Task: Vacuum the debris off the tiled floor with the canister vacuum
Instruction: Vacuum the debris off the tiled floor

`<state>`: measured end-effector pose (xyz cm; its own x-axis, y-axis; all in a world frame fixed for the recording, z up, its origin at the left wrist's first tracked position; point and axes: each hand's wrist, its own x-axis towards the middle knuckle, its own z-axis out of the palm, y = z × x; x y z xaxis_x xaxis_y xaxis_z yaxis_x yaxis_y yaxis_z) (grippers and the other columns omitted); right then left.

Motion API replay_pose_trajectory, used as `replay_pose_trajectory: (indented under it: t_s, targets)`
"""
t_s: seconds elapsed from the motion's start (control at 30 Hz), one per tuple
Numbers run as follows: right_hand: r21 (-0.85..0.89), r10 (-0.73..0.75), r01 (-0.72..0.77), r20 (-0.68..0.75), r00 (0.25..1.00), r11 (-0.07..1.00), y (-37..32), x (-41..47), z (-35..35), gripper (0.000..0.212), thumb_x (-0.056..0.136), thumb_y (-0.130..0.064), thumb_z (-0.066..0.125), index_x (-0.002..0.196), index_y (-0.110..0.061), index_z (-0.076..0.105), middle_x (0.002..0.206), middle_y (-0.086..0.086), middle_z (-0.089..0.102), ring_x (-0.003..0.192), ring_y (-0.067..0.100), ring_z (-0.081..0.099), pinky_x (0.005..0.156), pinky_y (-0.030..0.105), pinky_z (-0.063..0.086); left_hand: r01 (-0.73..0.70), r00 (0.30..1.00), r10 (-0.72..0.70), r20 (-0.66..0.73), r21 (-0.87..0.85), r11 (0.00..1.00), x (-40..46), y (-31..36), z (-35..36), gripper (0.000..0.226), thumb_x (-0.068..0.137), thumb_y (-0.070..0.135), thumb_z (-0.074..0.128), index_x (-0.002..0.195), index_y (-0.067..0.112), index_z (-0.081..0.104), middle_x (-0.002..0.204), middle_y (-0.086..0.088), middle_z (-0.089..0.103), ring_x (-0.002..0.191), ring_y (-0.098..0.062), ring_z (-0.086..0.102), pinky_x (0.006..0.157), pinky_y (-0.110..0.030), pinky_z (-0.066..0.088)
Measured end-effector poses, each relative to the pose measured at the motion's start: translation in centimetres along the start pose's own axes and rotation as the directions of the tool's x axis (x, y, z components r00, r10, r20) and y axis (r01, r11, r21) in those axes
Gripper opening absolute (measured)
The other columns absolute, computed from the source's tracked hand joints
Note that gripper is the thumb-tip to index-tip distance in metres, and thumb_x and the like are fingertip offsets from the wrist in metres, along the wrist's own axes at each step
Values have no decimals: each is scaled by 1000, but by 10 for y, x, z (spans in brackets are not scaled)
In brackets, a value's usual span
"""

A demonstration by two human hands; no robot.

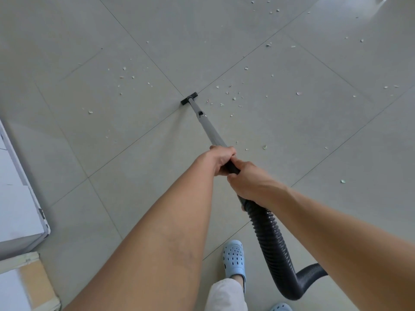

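A grey metal vacuum wand (207, 124) runs from my hands out to a small black floor nozzle (189, 98), which rests on a tile joint in the middle of the floor. My left hand (221, 161) grips the wand's upper end. Just behind it, my right hand (249, 182) grips the black handle where the ribbed black hose (272, 245) begins. The hose curves down and off to the right behind my right arm. Small pale debris bits (234, 98) lie scattered right of the nozzle, and more debris (125, 74) lies to its left. The canister is out of view.
Large grey tiles (314, 135) cover the floor. White panels or boxes (18, 194) stand along the left edge, with a cardboard piece (38, 281) below them. My feet in light blue clogs (234, 259) stand at the bottom. More debris (272, 10) lies at the top right.
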<state>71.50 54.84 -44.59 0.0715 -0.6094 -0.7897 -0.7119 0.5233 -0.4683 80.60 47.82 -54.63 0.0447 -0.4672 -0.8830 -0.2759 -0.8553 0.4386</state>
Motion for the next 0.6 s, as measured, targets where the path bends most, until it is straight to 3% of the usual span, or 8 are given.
replay_pose_trajectory:
  t_s: [0.17,0.3,0.6]
  targets:
    - [-2,20,-20,-11,1000,1000,4,5,-14,61,91,-13,42,148,-36,35,80,-2,49,97,33,65,86,47,57,-9,1000,9,11,24,1000,6,12,11,46,94,17,54,136,2,42,80,-11,54,58,-21,58,35,-20,45]
    - [0,19,-19,-32,999,1000,23,-13,-17,56,94,-15,41,146,-35,36,79,-4,49,89,29,62,84,45,57,-5,999,3,38,32,999,-9,5,33,36,95,15,52,128,5,43,79,-11,50,58,-21,55,34,-19,44]
    - [7,38,-38,-64,997,999,72,-67,-17,59,92,-16,40,147,-38,34,76,-4,50,81,26,61,79,41,58,-6,996,1,94,58,998,-48,-22,85,47,95,15,53,138,0,38,77,-9,50,58,-21,54,35,-20,45]
